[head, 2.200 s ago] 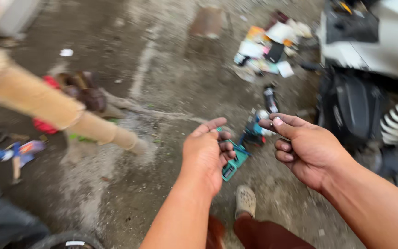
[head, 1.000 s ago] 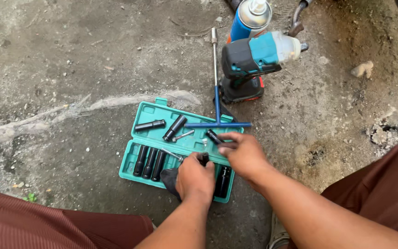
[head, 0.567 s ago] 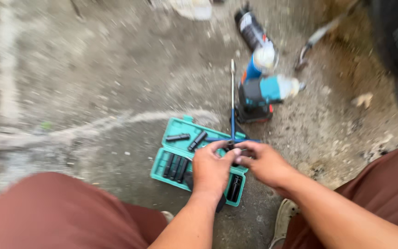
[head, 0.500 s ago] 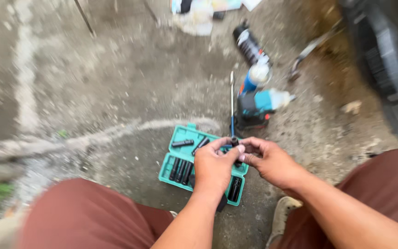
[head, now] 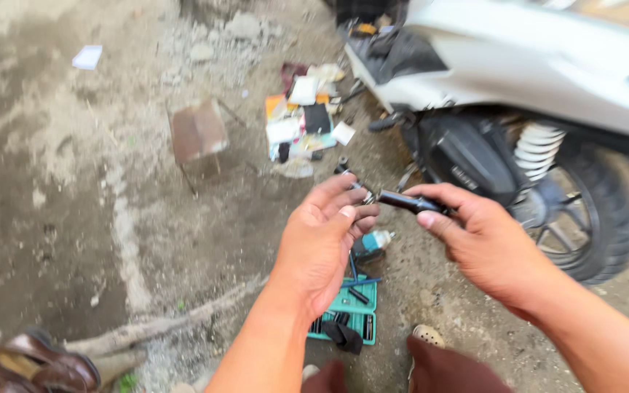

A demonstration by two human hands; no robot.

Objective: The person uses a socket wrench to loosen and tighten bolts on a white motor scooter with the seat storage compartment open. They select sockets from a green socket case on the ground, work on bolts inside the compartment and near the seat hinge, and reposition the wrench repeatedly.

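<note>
Hands raised off socket case [head: 349,309], right hand [head: 485,244] gripping socket [head: 405,202]

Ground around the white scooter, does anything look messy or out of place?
Yes. A loose heap of papers and small cards lies strewn on the dirt beside the white scooter, and the open teal socket case sits on bare ground with sockets exposed.

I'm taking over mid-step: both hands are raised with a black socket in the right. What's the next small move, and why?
Probably bring the black socket in the right hand onto the small piece at the left hand fingertips: the two ends nearly meet but look unjoined.
</note>
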